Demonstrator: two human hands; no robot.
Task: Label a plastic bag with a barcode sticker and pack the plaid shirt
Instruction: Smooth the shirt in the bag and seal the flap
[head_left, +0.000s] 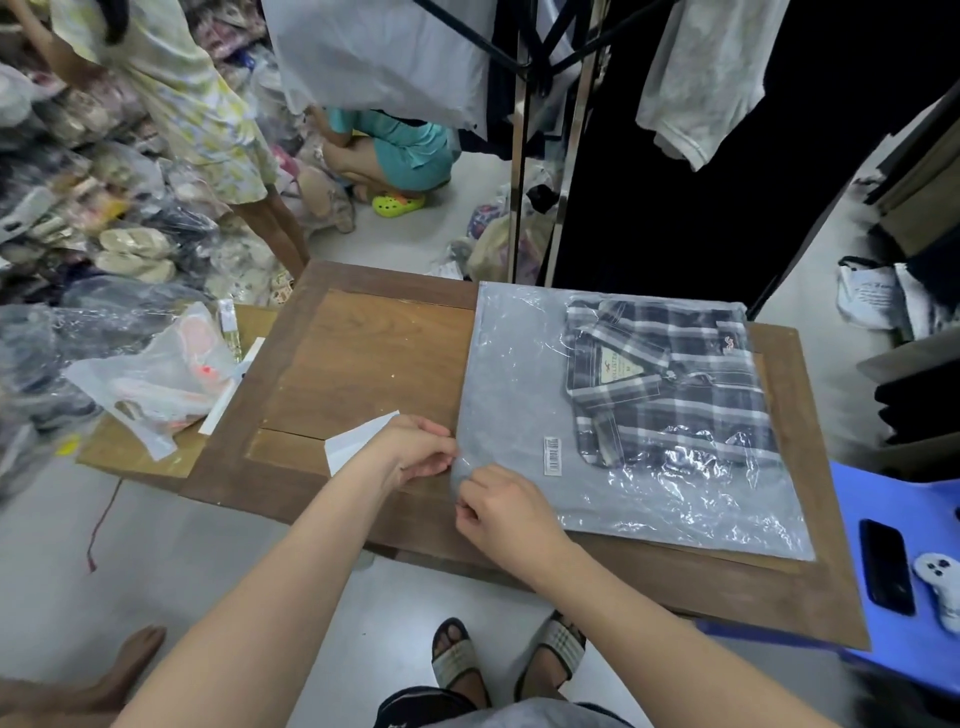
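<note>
1. Sealing looks like the step in hand. The plaid shirt (670, 384) is already inside the plastic bag (524, 374), and the barcode sticker (552, 455) is already stuck on the bag's face, just left of the shirt's lower corner.
2. The bag's open left edge is being pinched by both hands. The left hand (415, 451) is closed on that edge, with a white paper strip (358, 441) poking out beside it, probably a peeled backing, hard to say. The right hand (501, 512) is curled tight, fingertips nipped on the same edge a bit nearer the body.
3. Next, the flap probably needs to be folded over and pressed flat along the whole edge, kept straight so no wrinkles get trapped.
4. The shirt is folded neatly, collar label showing, sitting toward the bag's right side, on the wooden table (363, 358).
</note>
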